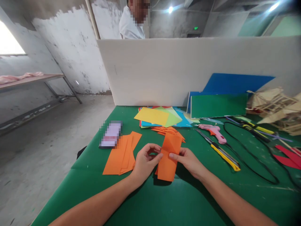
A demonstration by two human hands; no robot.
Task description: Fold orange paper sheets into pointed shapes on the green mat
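Above grey flooring (89, 117), a green tabletop (164, 204) bears orange paper (117, 160).

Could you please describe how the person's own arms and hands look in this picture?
Both the left hand and the right hand are ungloved, with no rings visible. The left forearm and right forearm show no sleeves, watch, bracelet or distinct markings.

From where I stand, the orange rectangular paper strip (167, 168) conceals fingers of the bare right hand (189, 158). The screen of the dark-edged rectangular phone (111, 135) is blurred and illegible. The upright white board (152, 72) obscures the lower body of the white-shirted person (129, 25). At far right, the pale slatted wooden model (282, 106) is cut off.
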